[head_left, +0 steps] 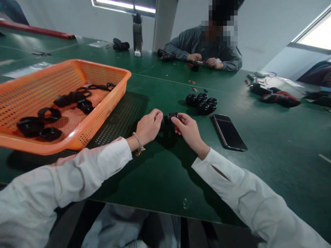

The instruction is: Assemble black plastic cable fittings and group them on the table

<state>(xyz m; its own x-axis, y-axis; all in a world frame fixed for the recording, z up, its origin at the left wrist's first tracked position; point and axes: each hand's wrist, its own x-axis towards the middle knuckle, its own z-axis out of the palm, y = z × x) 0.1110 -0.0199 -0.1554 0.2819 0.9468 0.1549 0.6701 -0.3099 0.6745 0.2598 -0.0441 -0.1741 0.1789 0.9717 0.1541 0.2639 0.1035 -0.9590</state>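
Note:
My right hand [187,128] grips a small black ring-shaped part [171,118] between thumb and fingers, just above the green table [155,186]. Close beside it on the left is my left hand [150,125], its fingers curled together in a pinch. Whatever those fingers may hold is hidden. Beyond my right hand, several glossy black round parts [203,103] stand grouped on the table. The orange plastic basket [74,139] to my left contains several black rings and threaded-looking collars [49,114].
A smartphone [229,132] lies right of my right hand. Across the table a person in a grey jacket [187,39] handles a small part with red wires. A bottle [137,34] stands at the back, and black and red items [274,94] lie at the right.

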